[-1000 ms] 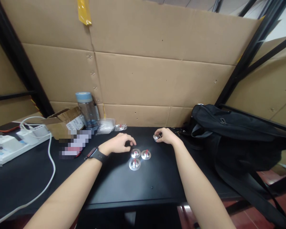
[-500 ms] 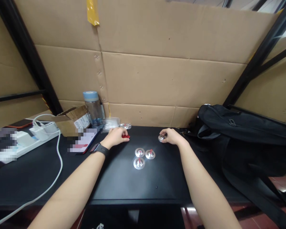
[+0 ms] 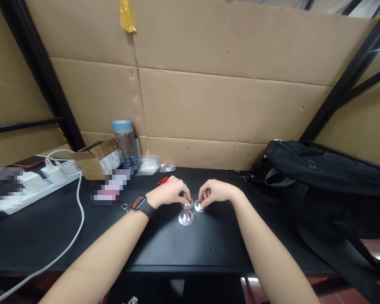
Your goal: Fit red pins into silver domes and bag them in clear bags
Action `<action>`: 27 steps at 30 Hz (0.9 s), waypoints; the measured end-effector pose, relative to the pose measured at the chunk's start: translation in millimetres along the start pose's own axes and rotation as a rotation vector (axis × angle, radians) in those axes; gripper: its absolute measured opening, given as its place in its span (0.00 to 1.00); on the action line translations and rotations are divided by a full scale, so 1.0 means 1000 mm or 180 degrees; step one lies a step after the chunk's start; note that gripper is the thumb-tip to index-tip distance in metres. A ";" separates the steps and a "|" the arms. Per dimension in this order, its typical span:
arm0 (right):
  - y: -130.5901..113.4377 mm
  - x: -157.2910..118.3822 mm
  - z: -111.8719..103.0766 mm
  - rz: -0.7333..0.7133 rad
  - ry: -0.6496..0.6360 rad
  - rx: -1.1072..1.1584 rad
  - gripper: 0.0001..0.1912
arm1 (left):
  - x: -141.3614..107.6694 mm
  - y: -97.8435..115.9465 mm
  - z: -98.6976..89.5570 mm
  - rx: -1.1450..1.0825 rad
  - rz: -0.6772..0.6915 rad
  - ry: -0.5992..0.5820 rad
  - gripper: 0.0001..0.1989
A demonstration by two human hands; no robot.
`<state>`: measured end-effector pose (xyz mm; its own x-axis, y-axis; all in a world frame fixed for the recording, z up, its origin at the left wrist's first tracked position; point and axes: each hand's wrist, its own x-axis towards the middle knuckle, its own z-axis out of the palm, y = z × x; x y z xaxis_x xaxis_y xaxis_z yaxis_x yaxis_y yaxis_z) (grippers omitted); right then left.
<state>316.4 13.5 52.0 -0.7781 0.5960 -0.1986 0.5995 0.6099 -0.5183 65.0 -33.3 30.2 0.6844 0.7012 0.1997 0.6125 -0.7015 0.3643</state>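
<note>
Three small silvery finger cymbals with domed middles and red tops lie grouped on the black table. My left hand, wearing a dark watch, pinches the red top of the back-left cymbal. On the right cymbal, the fingertips of my right hand are closed round its top, partly covering it. The front cymbal lies untouched, its red top upright. Behind my left hand is a bundle of red cord.
At left are a white power strip with a cable, an open cardboard box, a water bottle and clear plastic bags. A black backpack fills the right side. Cardboard walls the back.
My left hand has left the red cord and moved right to the back-left cymbal. My right hand has come left and nearer; the metal disc it held is no longer visible at the earlier spot.
</note>
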 end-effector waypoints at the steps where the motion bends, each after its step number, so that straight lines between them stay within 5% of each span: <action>1: -0.002 0.001 0.002 0.0015 0.0038 -0.0010 0.14 | 0.001 0.002 0.003 0.0125 -0.0024 0.0079 0.05; 10: -0.011 0.003 0.010 0.0221 0.0289 -0.0438 0.02 | -0.002 0.005 -0.007 0.0411 -0.0371 0.0735 0.07; 12: -0.016 0.003 0.009 0.0095 0.0662 -0.0433 0.03 | -0.003 0.003 -0.011 0.0368 -0.0403 0.0760 0.07; 16: -0.021 0.003 0.002 -0.0377 0.2208 -0.0104 0.06 | -0.006 -0.003 -0.017 0.0208 -0.0541 0.0956 0.08; 18: -0.021 0.003 -0.003 -0.0418 0.2673 0.0122 0.08 | -0.008 -0.008 -0.018 0.0026 -0.0707 0.1211 0.09; 27: -0.021 0.017 0.006 -0.0379 0.2962 0.0876 0.10 | 0.000 -0.031 -0.011 -0.1497 -0.1016 0.2025 0.16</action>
<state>289.7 7.6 54.3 -0.3007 0.7846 0.5423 0.3699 0.6200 -0.6919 41.1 -10.3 29.2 0.0682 0.8929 0.4450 0.4138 -0.4312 0.8018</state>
